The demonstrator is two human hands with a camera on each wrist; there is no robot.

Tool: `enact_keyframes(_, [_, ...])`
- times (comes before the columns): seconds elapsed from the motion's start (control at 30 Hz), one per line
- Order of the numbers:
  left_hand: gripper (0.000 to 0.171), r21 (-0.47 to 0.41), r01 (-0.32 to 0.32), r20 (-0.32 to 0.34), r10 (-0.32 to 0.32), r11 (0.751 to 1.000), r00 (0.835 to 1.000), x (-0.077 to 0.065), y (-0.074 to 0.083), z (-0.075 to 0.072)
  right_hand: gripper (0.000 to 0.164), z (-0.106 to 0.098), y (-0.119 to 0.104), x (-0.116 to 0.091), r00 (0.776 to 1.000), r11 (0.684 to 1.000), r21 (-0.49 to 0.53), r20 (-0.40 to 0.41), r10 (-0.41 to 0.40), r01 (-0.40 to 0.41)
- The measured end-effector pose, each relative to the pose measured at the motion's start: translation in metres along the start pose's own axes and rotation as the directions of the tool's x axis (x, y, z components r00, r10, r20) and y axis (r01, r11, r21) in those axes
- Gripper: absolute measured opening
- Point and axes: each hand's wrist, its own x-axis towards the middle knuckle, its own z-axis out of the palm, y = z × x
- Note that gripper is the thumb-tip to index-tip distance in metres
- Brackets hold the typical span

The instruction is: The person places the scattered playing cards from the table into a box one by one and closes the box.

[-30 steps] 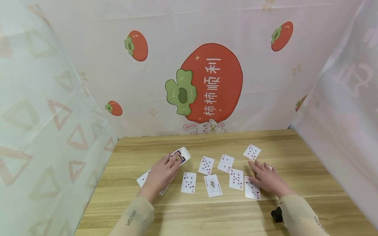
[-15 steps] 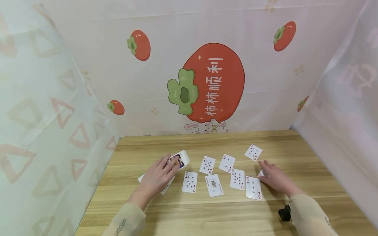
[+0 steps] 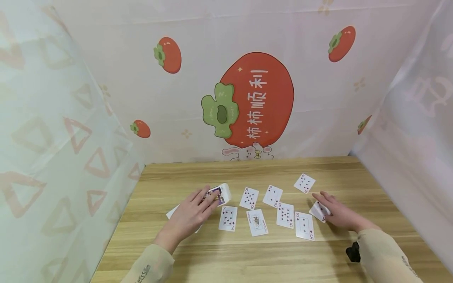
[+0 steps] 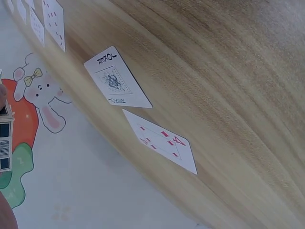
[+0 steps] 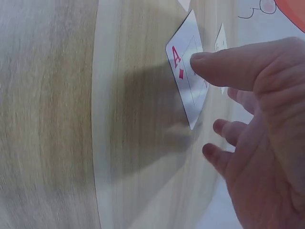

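Note:
My left hand (image 3: 189,214) holds a white playing-card box (image 3: 225,192) with a dark printed face; its barcode side shows at the edge of the left wrist view. A joker (image 4: 116,78) and a diamond card (image 4: 164,143) lie near this hand, mostly covered by it in the head view. My right hand (image 3: 341,214) is over a diamond card (image 3: 317,211) at the right. In the right wrist view the thumb (image 5: 233,67) overlaps that card's face and the other fingers are loosely spread, with nothing held between them.
Several face-up cards lie between the hands, among them a seven (image 3: 228,218), a joker (image 3: 257,223) and a three (image 3: 304,226). A six (image 3: 304,183) lies farther back. Patterned cloth (image 3: 177,98) stands behind the wooden table (image 3: 247,259).
My right hand has drawn off to the right, uncovering the three and much of the diamond card beneath it. My left hand still holds the box, which has shifted slightly.

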Motion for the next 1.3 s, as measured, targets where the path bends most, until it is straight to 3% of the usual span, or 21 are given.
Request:
enact_keyframes(0.27, [0.056,0.027,-0.031,-0.037,0.032,0.999,0.999,0.006,0.002,-0.003,0.067,0.001,0.001,-0.001,0.998,0.989,-0.143,-0.037,0.042,-0.047])
enact_keyframes(0.5, [0.056,0.029,-0.033,-0.044,0.034,0.999,0.998,0.008,0.002,-0.002,0.059,0.002,0.002,0.001,0.992,0.975,-0.223,-0.125,-0.004,-0.024])
enact_keyframes(0.93, [0.056,-0.008,-0.019,-0.057,0.018,1.0,0.998,0.012,0.002,-0.005,0.067,0.001,0.011,0.002,0.999,0.993,-0.114,-0.016,-0.034,0.032])
enact_keyframes(1.13, [0.048,-0.06,0.006,-0.098,-0.012,0.998,0.995,0.014,0.001,-0.004,0.067,0.001,0.017,0.001,0.999,0.999,-0.041,0.034,0.001,0.001])
enact_keyframes(1.3, [0.044,-0.06,0.008,-0.119,-0.015,0.998,0.993,0.016,0.0,-0.005,0.062,0.001,0.022,0.002,0.999,0.998,-0.056,0.034,-0.003,0.005])
